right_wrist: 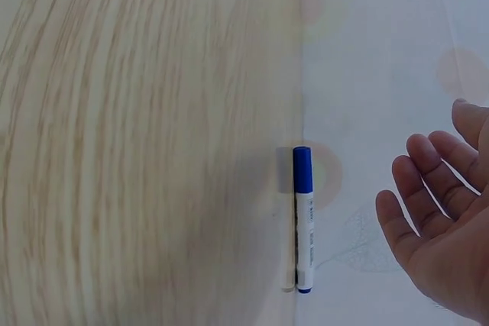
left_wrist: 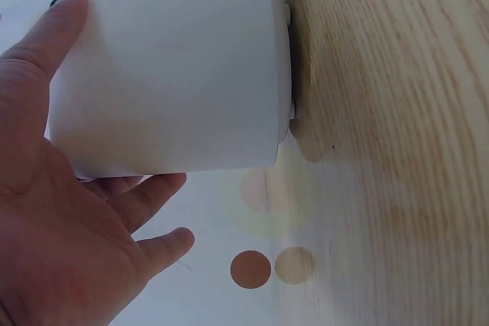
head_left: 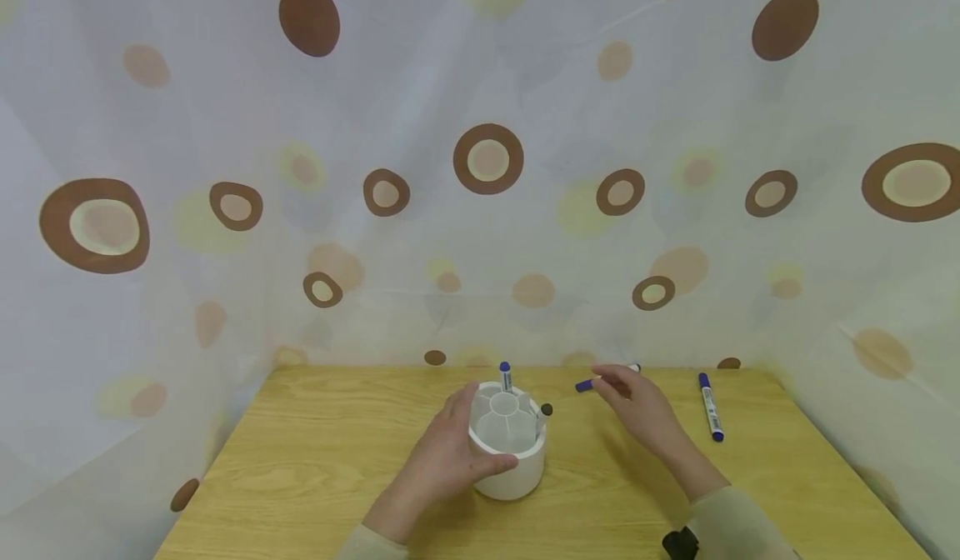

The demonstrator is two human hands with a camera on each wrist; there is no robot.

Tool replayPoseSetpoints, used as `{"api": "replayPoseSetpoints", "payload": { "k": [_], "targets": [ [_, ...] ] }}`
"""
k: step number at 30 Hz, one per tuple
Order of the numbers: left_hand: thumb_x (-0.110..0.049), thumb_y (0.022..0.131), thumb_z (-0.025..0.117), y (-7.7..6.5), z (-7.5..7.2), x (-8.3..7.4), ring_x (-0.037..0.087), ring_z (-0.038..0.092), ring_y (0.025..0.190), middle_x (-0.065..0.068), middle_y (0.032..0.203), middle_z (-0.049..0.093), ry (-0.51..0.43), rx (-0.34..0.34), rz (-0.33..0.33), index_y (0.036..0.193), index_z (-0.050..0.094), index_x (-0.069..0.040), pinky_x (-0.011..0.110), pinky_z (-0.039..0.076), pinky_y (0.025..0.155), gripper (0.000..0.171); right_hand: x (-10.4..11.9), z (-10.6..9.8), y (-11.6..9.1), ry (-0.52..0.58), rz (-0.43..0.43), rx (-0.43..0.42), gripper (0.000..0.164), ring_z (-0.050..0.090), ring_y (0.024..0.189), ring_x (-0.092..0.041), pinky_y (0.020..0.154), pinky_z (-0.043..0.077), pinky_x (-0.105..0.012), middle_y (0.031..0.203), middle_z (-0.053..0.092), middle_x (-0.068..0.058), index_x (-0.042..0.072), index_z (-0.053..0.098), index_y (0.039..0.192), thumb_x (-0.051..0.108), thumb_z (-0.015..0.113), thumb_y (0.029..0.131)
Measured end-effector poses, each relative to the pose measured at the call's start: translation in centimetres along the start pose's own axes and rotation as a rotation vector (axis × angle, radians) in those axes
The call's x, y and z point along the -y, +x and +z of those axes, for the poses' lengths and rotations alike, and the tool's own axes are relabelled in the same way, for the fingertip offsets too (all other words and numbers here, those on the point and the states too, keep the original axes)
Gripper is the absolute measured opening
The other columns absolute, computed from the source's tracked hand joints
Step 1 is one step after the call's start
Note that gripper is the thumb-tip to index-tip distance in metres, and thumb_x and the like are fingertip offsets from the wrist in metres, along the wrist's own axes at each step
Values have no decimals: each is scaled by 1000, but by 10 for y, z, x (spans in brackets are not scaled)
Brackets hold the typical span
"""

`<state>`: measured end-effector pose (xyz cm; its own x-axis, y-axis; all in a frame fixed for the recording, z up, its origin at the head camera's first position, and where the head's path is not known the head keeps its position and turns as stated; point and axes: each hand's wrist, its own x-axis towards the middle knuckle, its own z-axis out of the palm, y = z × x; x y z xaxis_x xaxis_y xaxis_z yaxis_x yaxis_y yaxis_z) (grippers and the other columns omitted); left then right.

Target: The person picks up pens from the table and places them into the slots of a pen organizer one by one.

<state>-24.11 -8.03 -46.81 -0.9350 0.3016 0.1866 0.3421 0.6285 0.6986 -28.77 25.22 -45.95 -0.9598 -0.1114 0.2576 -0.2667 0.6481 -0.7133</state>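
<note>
My left hand (head_left: pixel 447 450) grips a round white pen holder (head_left: pixel 510 478) from its left side, thumb across the front. In the left wrist view the pen holder (left_wrist: pixel 176 66) hides some fingers. A blue-ended marker (head_left: pixel 506 377) and a black-ended marker (head_left: pixel 544 414) stick up from its compartments. My right hand (head_left: pixel 639 406), fingers loosely bent and holding nothing, is near a blue-capped marker (head_left: pixel 584 386) at the table's back, partly covering it in the head view. The right wrist view shows this whole marker (right_wrist: pixel 304 227) apart from the fingers.
Another blue-capped marker (head_left: pixel 710 407) lies toward the right side of the wooden table (head_left: pixel 315 460). A spotted curtain (head_left: pixel 420 85) hangs behind the table and along both sides. A black object (head_left: pixel 681 542) is at the right sleeve's cuff.
</note>
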Motion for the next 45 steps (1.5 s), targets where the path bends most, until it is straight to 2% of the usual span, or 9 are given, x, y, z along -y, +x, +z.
{"api": "replayPoseSetpoints", "payload": {
  "k": [17, 26, 37, 45],
  "targets": [
    [-60, 82, 94, -2, -1, -2, 45, 52, 145, 24, 169, 41, 1, 6, -8, 172, 27, -6, 65, 48, 116, 124, -26, 0, 9, -33, 43, -3, 43, 68, 126, -42, 108, 56, -60, 135, 73, -20, -1, 67, 144, 30, 62, 116],
    [-59, 83, 94, -2, 1, -1, 45, 53, 144, 24, 168, 41, 0, 3, -2, 172, 27, -5, 65, 48, 116, 124, -38, 0, 16, -50, 56, -7, 38, 67, 126, -44, 108, 56, -61, 136, 72, -23, -3, 67, 143, 23, 62, 116],
    [-59, 82, 94, -4, 0, -3, 46, 52, 145, 24, 169, 40, -10, 12, -20, 172, 27, -6, 66, 48, 115, 125, -52, -3, 17, -71, 76, 16, 45, 65, 126, -47, 103, 57, -62, 138, 67, -26, -6, 62, 148, 27, 59, 117],
    [-60, 82, 94, -3, 1, -2, 44, 53, 144, 23, 169, 41, -11, 9, -13, 172, 27, -7, 65, 49, 116, 124, -63, -6, 18, -77, 122, 33, 48, 60, 131, -51, 110, 51, -67, 145, 62, -30, -8, 59, 149, 29, 55, 118]
  ]
}}
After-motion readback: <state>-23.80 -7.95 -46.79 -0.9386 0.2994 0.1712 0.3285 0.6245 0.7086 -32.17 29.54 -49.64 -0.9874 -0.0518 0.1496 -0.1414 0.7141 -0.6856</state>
